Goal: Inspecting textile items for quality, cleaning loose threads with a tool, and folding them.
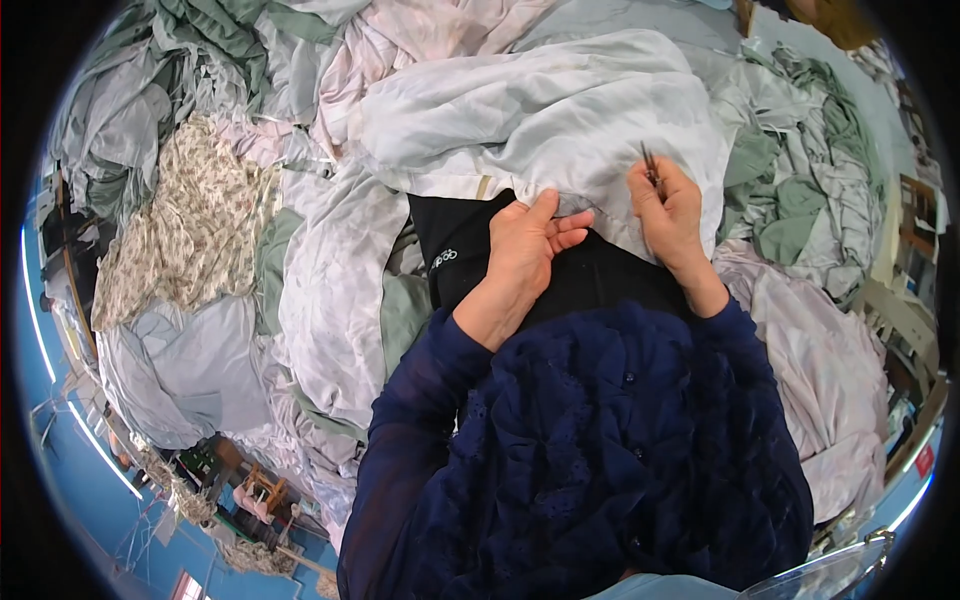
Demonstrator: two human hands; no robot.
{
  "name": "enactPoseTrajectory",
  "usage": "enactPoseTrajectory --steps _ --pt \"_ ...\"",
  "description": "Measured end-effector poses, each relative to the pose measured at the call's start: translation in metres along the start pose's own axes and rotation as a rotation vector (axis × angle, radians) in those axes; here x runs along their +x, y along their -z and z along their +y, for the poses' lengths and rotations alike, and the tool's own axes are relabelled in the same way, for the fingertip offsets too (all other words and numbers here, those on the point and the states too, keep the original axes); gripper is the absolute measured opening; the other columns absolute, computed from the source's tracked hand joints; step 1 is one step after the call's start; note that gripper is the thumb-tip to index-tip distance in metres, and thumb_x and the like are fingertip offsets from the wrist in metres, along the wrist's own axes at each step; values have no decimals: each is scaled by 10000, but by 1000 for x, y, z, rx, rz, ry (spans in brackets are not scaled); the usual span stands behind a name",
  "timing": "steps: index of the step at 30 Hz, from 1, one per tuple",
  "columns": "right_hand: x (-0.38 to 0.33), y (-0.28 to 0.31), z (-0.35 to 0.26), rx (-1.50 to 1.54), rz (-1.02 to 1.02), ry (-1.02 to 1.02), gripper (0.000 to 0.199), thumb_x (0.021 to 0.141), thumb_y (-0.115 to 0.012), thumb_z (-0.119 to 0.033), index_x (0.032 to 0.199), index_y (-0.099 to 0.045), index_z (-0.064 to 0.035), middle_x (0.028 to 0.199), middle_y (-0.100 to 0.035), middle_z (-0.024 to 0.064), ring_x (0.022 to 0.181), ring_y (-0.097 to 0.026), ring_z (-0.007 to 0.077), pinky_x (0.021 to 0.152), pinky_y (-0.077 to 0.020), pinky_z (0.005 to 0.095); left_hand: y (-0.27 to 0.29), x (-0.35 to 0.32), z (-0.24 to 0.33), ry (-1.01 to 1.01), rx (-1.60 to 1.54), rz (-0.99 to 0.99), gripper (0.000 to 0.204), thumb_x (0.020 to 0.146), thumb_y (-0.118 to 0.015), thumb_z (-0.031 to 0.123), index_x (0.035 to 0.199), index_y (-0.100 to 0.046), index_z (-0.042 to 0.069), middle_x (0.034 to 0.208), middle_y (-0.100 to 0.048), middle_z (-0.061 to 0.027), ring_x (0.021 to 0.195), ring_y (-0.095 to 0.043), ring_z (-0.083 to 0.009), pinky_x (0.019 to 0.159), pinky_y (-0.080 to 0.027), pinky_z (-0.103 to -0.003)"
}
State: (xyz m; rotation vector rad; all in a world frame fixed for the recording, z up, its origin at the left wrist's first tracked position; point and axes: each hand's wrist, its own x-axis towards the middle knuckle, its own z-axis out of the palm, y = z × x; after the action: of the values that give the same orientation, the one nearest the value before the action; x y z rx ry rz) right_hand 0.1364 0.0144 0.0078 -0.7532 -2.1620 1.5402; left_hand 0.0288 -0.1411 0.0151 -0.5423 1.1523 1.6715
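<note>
A white cloth (540, 110) lies bunched in front of me, its near edge hanging over my black-clad lap (600, 275). At that edge, my left hand (520, 245) pinches the hem between thumb and fingers, palm partly turned up. A short tan strip (484, 187) shows on the hem just left of this hand. My right hand (670, 215) is closed around small dark thread snips (650, 163), their points facing up and away from me. It is held over the right part of the cloth, apart from the left hand. The snips' handles are mostly hidden in the fist.
Heaped fabric surrounds me: a floral beige cloth (190, 220) and a pale grey one (190, 360) at left, green and white cloth (805, 180) at right, and pale pink cloth (825, 370) nearer on the right. A wooden stool (262, 490) stands on the blue floor at lower left.
</note>
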Motion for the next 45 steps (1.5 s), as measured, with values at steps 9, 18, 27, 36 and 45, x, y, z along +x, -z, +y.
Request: enactPoseTrajectory --steps 9,18,27,36,45 --pt "12 -11 -25 736 -237 -493 111 995 -521 -157 1009 -498 -49 761 -607 62 509 -418 53 416 -285 191 2 2 -2 11 1 -82 247 997 -536 189 1110 -559 -29 1031 -648 -144 846 -686 -258 655 -582 -304" --pt "-19 91 -21 -531 -50 86 30 942 -531 -59 932 -527 -30 740 -521 143 644 -572 246 583 -423 344 2 2 1 -103 -141 27 270 995 -539 182 1186 -515 -8 1068 -638 -132 880 -672 -276 739 -572 -356" --pt "-111 285 53 -1111 470 -208 113 958 -544 -154 985 -545 -45 841 -640 184 725 -620 384 646 -475 426 4 12 12 -132 -178 -21 292 987 -555 187 1177 -489 -25 1072 -626 -137 920 -664 -296 778 -566 -375" --pt "-149 236 65 -835 331 -277 236 928 -587 -111 1150 -633 -46 963 -693 121 698 -648 236 630 -499 347 6 18 18 -117 -111 -28 301 990 -558 235 1145 -504 -17 1060 -623 -127 882 -660 -267 729 -556 -347" --pt "-32 50 -26 -318 134 218 333 741 -777 -26 1056 -670 -29 839 -614 79 659 -564 161 592 -453 274 3 16 17 -120 -79 23 290 998 -542 244 1149 -501 1 1041 -629 -119 841 -665 -246 684 -545 -325"
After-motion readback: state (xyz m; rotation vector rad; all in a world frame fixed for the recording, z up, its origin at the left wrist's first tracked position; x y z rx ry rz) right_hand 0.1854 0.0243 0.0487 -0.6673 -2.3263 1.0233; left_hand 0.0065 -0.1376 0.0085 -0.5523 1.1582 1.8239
